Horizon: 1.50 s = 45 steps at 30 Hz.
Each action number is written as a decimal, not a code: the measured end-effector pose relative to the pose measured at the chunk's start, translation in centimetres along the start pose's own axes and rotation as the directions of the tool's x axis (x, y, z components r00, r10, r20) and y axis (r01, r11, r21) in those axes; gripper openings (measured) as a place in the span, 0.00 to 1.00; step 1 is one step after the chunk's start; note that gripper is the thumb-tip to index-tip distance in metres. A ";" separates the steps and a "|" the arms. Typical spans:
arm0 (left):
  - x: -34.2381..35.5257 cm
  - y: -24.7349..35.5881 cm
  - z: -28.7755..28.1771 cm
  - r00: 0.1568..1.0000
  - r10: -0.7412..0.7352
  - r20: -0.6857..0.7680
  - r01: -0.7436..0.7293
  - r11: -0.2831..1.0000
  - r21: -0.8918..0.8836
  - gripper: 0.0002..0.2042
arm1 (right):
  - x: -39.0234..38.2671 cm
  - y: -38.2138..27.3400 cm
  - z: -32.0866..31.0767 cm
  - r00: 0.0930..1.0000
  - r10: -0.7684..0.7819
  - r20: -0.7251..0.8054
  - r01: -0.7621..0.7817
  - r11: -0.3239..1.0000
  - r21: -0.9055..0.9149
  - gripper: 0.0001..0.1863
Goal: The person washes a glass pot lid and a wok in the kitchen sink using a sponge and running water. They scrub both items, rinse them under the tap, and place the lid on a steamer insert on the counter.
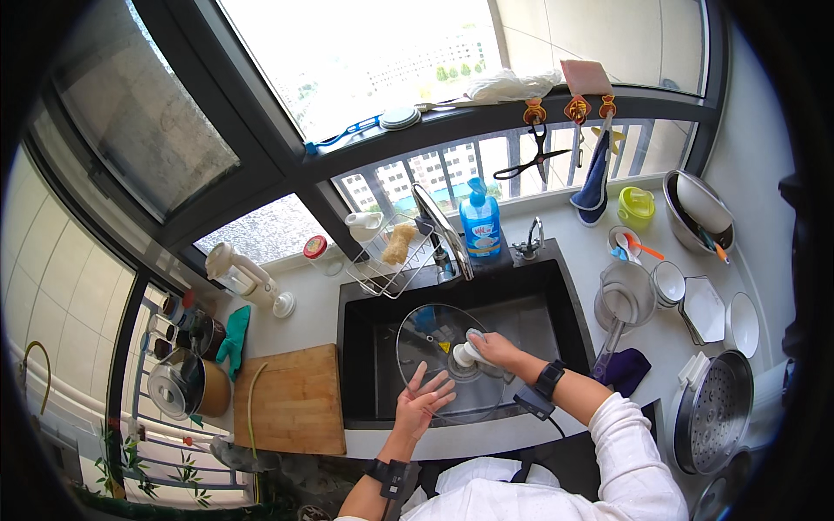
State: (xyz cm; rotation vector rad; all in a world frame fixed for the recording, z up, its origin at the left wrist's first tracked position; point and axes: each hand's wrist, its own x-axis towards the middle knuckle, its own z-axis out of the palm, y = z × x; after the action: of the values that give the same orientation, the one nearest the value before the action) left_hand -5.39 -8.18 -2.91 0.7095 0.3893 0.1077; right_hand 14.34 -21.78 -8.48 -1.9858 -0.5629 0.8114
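A clear round glass lid (pixel 419 350) with a white knob (pixel 464 354) is over the black sink (pixel 349 365). My right hand (pixel 502 352) is closed on a pale grey cloth (pixel 474 335), pressed against the knob. Part of the cloth is covered by the fingers, and more of it hangs below the hand. At the lid's lower left edge, my left hand (pixel 423 403) is open with its fingers spread; whether it touches the glass I cannot tell.
A faucet (pixel 441 227), wire rack (pixel 391 260) and blue soap bottle (pixel 480 221) stand behind the sink. A wooden cutting board (pixel 295 399) lies left. Bowls (pixel 669 283), a strainer (pixel 624 295) and a perforated steamer pot (pixel 714 412) crowd the right. Black scissors (pixel 537 156) hang at the window.
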 end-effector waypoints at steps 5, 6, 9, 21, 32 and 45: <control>0.1 -0.1 -1.0 1.000 -0.025 -0.008 0.025 0.996 -0.082 0.34 | -0.9 -0.6 0.2 0.998 -0.008 0.055 0.025 0.949 -0.314 0.34; 0.1 -0.3 -1.1 1.000 -0.023 -0.009 0.022 0.994 -0.111 0.34 | -1.0 -0.9 0.2 0.998 0.003 0.057 0.015 0.954 -0.301 0.34; 0.2 -0.7 -1.4 0.999 -0.030 -0.026 0.025 0.984 -0.174 0.33 | -0.7 -1.2 -0.7 0.993 0.002 0.119 0.031 0.960 -0.278 0.35; 0.0 -0.1 -3.9 0.999 0.024 -0.040 -0.035 0.949 -0.312 0.34 | -1.8 2.2 -2.9 0.998 0.003 0.061 -0.006 0.999 0.049 0.21; 0.5 -0.3 -3.7 0.993 0.058 -0.106 -0.087 0.952 -0.293 0.36 | 0.5 5.1 1.9 0.813 0.561 -0.157 -0.115 0.418 0.901 0.26; 1.5 -0.4 -2.8 0.982 0.012 -0.190 -0.076 0.939 -0.334 0.39 | -3.8 2.4 4.7 0.957 -0.023 -0.289 -0.069 0.950 -0.304 0.21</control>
State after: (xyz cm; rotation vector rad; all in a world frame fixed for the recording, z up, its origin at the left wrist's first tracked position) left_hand -5.07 -6.43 -5.60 0.3656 0.5182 0.2787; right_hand 8.53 -22.85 -11.15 -2.3537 -0.5177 0.4489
